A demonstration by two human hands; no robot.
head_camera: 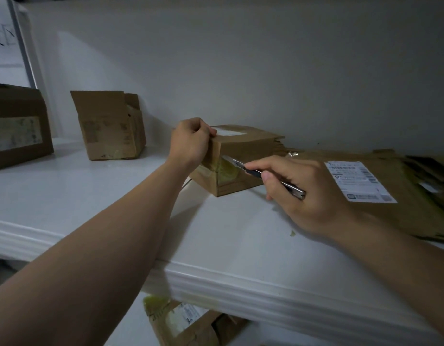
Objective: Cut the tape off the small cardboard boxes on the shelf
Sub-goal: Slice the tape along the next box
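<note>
Small box (243, 151) sits mid-shelf (91, 196), near wall. Left hand (191, 143) curls over its top-left corner, bracing it. Right hand (303, 193) grips utility knife (266, 176), blade tip at yellowed tape (227, 169) on front face. Best: shallow blade, stroke along seam, away from bracing hand.

Storeroom, white shelf (78, 196), opened cardboard boxes (108, 126), flattened cartons (413, 196)

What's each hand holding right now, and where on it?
The left hand grips the small cardboard box at its top left corner; the right hand pinches the utility knife by its handle.
</note>
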